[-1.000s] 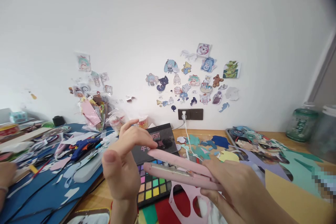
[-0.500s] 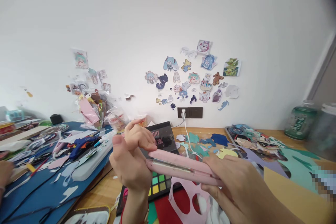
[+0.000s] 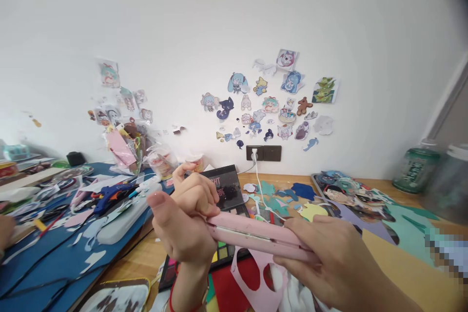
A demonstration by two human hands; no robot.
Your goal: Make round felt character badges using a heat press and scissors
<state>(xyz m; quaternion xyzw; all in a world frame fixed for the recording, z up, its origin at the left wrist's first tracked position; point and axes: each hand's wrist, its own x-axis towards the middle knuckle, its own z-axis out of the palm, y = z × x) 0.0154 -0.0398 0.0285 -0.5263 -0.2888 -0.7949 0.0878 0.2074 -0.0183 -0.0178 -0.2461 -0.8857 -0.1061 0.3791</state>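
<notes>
Pink clamp-like tool (image 3: 256,234), ends covered by both hands (image 3: 186,224), palette (image 3: 226,253) partly hidden.

Palette (image 3: 223,253) partly behind left hand (image 3: 188,222)

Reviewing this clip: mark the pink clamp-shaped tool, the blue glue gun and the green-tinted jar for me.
Pink clamp-shaped tool (image 3: 252,240): head view, on its lower arm.
Blue glue gun (image 3: 106,201): head view, on its body.
Green-tinted jar (image 3: 416,170): head view, on its front.

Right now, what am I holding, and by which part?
A pink two-armed tool: your right hand grips its right-side end. Your left hand is at the opposite end; whether it grips can't be told.
</notes>
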